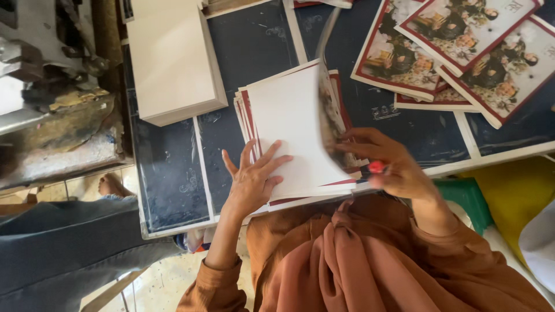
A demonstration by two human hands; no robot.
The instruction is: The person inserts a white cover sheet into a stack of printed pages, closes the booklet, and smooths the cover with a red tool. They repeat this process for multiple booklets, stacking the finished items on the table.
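Note:
My left hand (252, 178) lies flat, fingers spread, on the white back of the top sheet of a stack of printed cards (289, 124) with red borders. My right hand (388, 163) holds a red pen or marker (376, 167) and touches a curled sheet (327, 92) that stands on edge, blurred, above the stack's right side. The stack sits on a dark blue table (254, 40) close to its near edge.
A thick block of blank white sheets (173, 58) lies at the upper left. Printed cards with red frames (462, 46) are fanned at the upper right. Another person's jeans leg (63, 242) and bare foot (113, 186) are at the left. A green stool (471, 196) stands on the right.

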